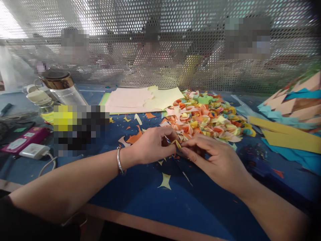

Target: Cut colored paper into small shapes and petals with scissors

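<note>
Between my two hands is a small folded piece of yellow paper, pinched by the fingertips from both sides. My left hand has its fingers closed on the paper's left side, and a silver bangle circles that wrist. My right hand grips the right side with thumb and forefinger. Just behind them spreads a heap of folded paper pieces in orange, yellow, pink and green. A pale yellow star-shaped scrap lies in front on the blue tabletop. Orange offcuts rest left of my left hand.
Paper sheets lie stacked at the back. Right are yellow paper strips, blue sheets and a layered paper pile. Left stand a lidded clear bottle, a white charger and a magenta box. A perforated metal screen closes the back.
</note>
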Demonstrator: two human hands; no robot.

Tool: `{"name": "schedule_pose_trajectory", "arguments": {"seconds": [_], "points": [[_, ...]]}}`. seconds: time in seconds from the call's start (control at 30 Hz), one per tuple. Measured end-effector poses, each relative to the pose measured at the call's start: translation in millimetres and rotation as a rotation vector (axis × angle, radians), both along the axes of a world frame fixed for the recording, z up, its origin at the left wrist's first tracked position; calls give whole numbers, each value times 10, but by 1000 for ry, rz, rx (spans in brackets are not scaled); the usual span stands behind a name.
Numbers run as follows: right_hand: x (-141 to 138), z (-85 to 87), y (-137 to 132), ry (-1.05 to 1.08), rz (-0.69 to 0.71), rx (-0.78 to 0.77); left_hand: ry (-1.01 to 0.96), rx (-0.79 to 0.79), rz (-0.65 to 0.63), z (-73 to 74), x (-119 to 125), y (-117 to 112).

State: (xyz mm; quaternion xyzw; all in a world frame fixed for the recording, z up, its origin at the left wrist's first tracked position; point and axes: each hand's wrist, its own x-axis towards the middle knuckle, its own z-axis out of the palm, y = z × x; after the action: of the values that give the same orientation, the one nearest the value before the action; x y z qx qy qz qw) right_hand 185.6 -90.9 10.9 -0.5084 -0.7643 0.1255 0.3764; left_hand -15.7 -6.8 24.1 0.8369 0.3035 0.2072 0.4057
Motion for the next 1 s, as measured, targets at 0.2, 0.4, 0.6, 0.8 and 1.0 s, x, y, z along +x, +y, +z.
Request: {"name": "schedule_pose_trajectory", "arguments": {"seconds": [0.2,0.4,0.6,0.8,1.0], "points": [[-5,21,-1,-37,10,48,4,1,10,10,12,-36],[-26,30,-6,-19,-14,17,17,-18,-4,34,15,-76],[-25,21,-19,-3,2,-2,-66,-204,-93,14,-5,-47],[-19,17,-2,45,-7,-16,-224,-553,-176,-26,-45,32],[-14,31,-18,115,-22,-65,-269,-668,-214,-51,-64,109]]}}
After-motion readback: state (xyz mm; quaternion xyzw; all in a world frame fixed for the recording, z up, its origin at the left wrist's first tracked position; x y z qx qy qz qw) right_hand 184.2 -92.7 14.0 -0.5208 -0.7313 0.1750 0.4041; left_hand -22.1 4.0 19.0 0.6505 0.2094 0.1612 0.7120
